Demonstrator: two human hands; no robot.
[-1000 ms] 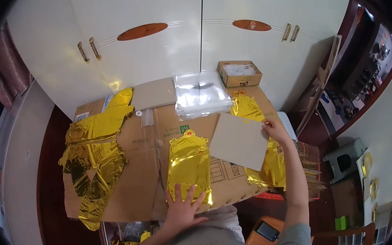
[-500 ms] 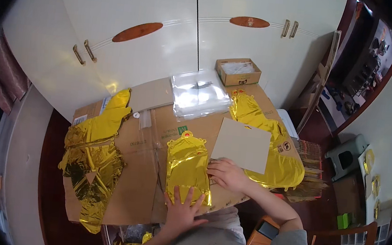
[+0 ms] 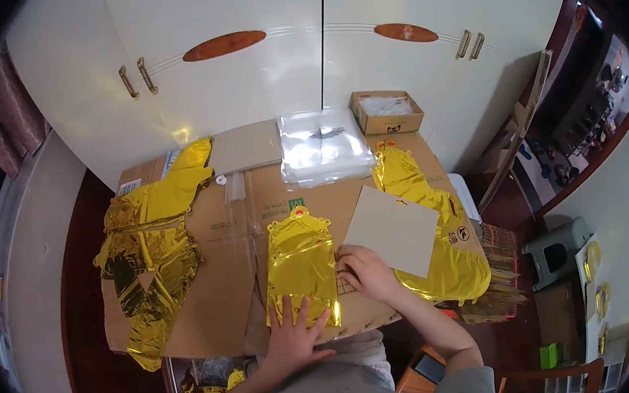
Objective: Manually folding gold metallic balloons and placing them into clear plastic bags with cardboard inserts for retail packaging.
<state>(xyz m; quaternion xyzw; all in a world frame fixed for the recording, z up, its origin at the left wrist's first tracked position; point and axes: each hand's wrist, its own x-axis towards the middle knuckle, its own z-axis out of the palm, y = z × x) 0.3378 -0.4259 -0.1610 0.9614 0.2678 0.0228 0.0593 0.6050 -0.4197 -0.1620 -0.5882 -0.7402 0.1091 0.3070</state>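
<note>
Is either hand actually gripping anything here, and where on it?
Nothing is gripped. The left hand lies flat on the bottom edge of the gold foil piece; the right hand rests at its right edge.

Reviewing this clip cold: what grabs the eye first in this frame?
The shiny gold foil balloon lying flat at the centre of the cardboard-covered table, with the left hand pressed on its near edge and the right hand at its right side. More crumpled gold foil piles up at the left, and a pale square card lies over another gold foil piece at the right.
</note>
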